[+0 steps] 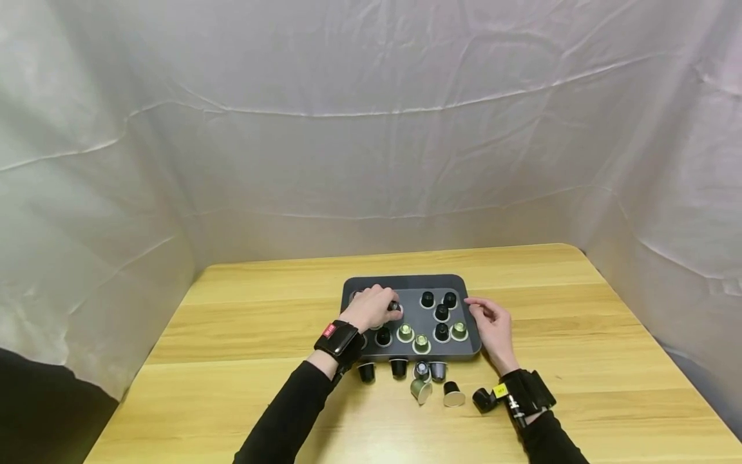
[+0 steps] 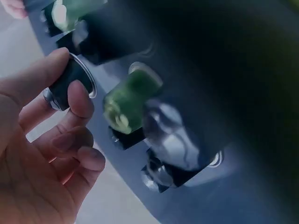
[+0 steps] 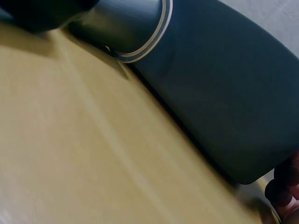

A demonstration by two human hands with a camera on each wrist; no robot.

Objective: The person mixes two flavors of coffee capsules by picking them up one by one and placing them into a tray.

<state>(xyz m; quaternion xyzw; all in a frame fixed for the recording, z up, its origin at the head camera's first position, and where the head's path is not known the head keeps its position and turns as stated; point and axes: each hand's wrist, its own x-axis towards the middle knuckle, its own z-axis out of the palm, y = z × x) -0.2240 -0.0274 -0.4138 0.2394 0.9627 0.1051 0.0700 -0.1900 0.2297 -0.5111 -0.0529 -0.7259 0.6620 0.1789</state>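
Over the left part of a dark grey tray (image 1: pixel 411 282), my left hand (image 1: pixel 369 309) pinches a black coffee capsule (image 2: pixel 72 79) between thumb and fingers. Its pale rim faces away from the palm in the left wrist view. Beside the tray's right edge is my right hand (image 1: pixel 494 327), its fingertips right at the rim and its fingers loosely bent. Black capsules (image 1: pixel 442 312) and green capsules (image 1: pixel 421 343) stand rim down in the tray. Part of the tray's left side is hidden behind the left hand.
In front of the tray, several loose capsules lie on the wooden table (image 1: pixel 232 361): a black one (image 1: pixel 399 368), a green one (image 1: pixel 421 390) on its side, and a black one (image 1: pixel 484 399) by the right wrist. A pale sheet (image 1: pixel 371 161) hangs behind the table.
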